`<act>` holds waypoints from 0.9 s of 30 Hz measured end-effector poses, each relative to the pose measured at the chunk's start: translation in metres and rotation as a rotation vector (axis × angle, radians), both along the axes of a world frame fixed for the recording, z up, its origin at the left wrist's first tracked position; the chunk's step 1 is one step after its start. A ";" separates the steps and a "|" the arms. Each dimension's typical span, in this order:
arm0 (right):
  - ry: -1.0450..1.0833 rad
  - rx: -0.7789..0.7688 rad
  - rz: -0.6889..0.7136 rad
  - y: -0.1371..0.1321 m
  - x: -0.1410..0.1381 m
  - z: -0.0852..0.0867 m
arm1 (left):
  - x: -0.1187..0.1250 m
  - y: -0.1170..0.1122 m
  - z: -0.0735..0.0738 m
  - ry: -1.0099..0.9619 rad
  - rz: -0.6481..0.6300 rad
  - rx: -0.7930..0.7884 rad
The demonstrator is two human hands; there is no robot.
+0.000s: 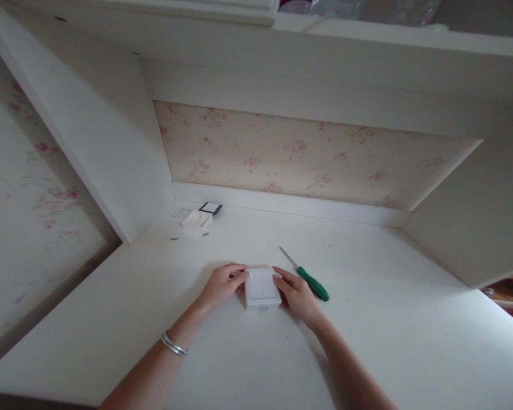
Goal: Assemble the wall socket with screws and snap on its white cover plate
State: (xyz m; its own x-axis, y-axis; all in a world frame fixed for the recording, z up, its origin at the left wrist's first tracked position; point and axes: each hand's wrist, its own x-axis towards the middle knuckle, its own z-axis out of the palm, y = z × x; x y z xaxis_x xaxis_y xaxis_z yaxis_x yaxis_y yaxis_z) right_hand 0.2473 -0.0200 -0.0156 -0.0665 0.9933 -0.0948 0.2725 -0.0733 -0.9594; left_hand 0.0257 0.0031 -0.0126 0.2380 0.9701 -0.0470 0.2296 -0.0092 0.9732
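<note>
A white square wall switch (262, 287) with two rocker keys lies flat on the white desk (389, 319). My left hand (221, 285) grips its left edge, fingers curled against it. My right hand (296, 292) holds its right edge, fingertips on the upper right corner. A silver bangle sits on my left wrist. A green-handled screwdriver (309, 278) lies on the desk just behind my right hand, its metal shaft pointing to the far left.
At the back left corner lie a white switch part (196, 220), a flat white frame (182, 214) and a dark module (211, 208), with two small screws (174, 238) nearby. Floral wallpaper backs the alcove; white side panels and a shelf enclose it.
</note>
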 end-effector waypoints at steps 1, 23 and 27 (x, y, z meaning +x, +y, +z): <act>0.000 0.003 0.000 0.000 0.000 0.000 | 0.000 0.000 0.001 0.006 0.004 0.001; -0.026 0.010 0.009 0.000 0.001 -0.006 | 0.002 0.001 0.004 -0.039 0.022 -0.072; -0.039 0.020 0.013 0.001 0.002 -0.006 | 0.002 0.001 0.006 -0.030 0.026 -0.067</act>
